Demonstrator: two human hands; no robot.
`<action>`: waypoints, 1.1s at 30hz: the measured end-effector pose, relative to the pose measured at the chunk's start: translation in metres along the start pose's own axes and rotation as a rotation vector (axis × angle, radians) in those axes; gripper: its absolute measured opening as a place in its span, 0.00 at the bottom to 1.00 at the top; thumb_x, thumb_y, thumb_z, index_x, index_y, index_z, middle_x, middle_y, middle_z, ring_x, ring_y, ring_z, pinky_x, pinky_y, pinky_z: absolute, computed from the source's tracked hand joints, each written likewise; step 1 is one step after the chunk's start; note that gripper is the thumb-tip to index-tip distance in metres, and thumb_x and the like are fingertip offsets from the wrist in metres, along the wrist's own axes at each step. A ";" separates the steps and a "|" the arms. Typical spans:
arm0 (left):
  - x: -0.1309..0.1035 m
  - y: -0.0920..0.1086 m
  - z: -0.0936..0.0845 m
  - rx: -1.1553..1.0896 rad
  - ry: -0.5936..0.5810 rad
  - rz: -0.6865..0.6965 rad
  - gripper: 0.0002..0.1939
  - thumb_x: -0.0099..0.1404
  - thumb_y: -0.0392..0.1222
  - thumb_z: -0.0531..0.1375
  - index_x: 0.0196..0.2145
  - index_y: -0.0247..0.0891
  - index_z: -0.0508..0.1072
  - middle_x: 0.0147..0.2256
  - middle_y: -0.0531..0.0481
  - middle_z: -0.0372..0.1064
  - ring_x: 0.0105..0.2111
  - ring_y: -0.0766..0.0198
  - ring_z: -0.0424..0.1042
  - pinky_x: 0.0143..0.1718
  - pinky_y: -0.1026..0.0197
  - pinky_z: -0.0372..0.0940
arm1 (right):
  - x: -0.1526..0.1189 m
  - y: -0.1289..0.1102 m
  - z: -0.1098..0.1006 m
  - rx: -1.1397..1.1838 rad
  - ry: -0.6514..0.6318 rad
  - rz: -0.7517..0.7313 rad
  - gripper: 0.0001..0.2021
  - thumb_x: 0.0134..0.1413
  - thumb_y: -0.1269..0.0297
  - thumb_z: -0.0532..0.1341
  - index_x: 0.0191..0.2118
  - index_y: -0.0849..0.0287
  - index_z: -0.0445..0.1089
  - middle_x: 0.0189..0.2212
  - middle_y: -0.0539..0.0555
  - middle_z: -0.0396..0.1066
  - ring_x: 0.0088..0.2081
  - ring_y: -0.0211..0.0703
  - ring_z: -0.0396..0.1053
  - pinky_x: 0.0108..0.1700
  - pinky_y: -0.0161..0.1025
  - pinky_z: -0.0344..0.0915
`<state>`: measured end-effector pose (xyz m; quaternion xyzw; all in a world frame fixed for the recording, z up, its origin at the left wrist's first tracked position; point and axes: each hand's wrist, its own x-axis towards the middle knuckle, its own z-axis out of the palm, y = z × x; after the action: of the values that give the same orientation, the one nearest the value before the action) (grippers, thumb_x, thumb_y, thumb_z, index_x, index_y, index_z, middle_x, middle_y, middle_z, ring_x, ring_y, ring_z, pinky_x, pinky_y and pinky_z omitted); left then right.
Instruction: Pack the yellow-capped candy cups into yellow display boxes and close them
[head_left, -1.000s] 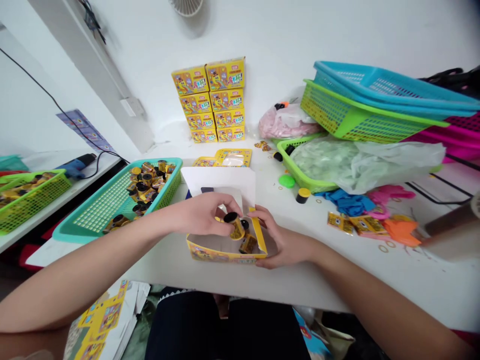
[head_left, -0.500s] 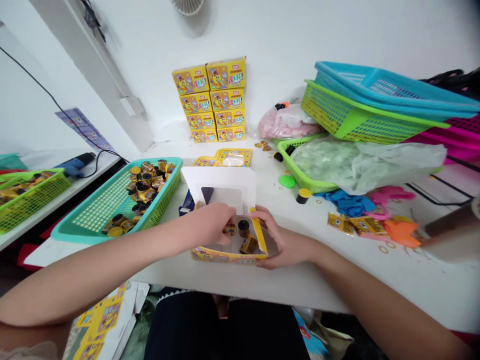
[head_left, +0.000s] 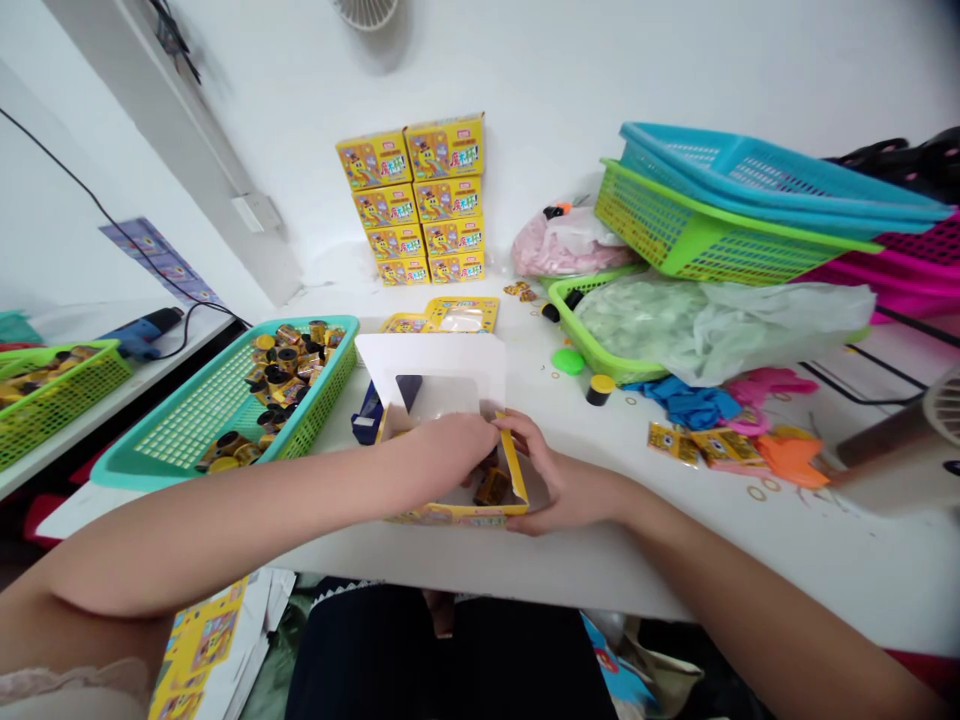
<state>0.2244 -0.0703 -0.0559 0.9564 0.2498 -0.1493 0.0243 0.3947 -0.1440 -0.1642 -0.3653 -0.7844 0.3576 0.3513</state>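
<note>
An open yellow cardboard box [head_left: 457, 514] with a white inside stands on the table in front of me, its white lid flap [head_left: 390, 362] raised at the back. Inside the box is my left hand [head_left: 465, 445], knuckles up. Its fingers are hidden, so whether they hold anything does not show. A small black-and-gold cylinder [head_left: 491, 487] lies by the box's front right corner, partly covered by my left hand. My right hand [head_left: 551, 470] grips the box's right side, thumb at the near bottom corner and fingers at the upper edge.
A teal basket [head_left: 169, 420] of small cylinders stands left. Yellow boxes [head_left: 446, 200] are stacked against the wall. At right are a green basket [head_left: 600, 355] with a plastic bag, a yellow-capped cylinder [head_left: 599, 390], balloons [head_left: 686, 402] and a fan [head_left: 900, 450].
My left hand has moved right inside the box, toward its right wall, and now covers the black-topped cylinder seen before. My right hand keeps its hold on the box.
</note>
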 end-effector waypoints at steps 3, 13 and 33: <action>0.001 0.001 0.003 0.129 -0.005 0.023 0.16 0.61 0.23 0.55 0.44 0.29 0.74 0.43 0.37 0.74 0.40 0.52 0.75 0.38 0.59 0.67 | 0.001 0.001 0.001 0.024 0.016 -0.041 0.54 0.44 0.61 0.70 0.65 0.42 0.28 0.67 0.62 0.29 0.69 0.58 0.42 0.64 0.55 0.51; -0.005 0.001 0.007 0.302 0.065 0.048 0.15 0.65 0.27 0.53 0.49 0.29 0.71 0.43 0.38 0.71 0.40 0.51 0.76 0.33 0.57 0.69 | 0.001 0.001 0.001 0.009 0.029 -0.042 0.54 0.43 0.61 0.71 0.64 0.42 0.30 0.66 0.60 0.30 0.69 0.58 0.41 0.65 0.55 0.50; 0.010 -0.004 0.008 0.069 0.041 0.073 0.16 0.57 0.41 0.65 0.42 0.32 0.76 0.36 0.38 0.77 0.35 0.49 0.77 0.30 0.58 0.67 | 0.001 0.000 -0.001 0.013 0.000 -0.025 0.55 0.44 0.61 0.70 0.65 0.41 0.27 0.68 0.60 0.25 0.70 0.58 0.35 0.66 0.57 0.45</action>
<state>0.2282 -0.0636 -0.0667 0.9680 0.2101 -0.1370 -0.0083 0.3950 -0.1429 -0.1638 -0.3532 -0.7864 0.3584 0.3582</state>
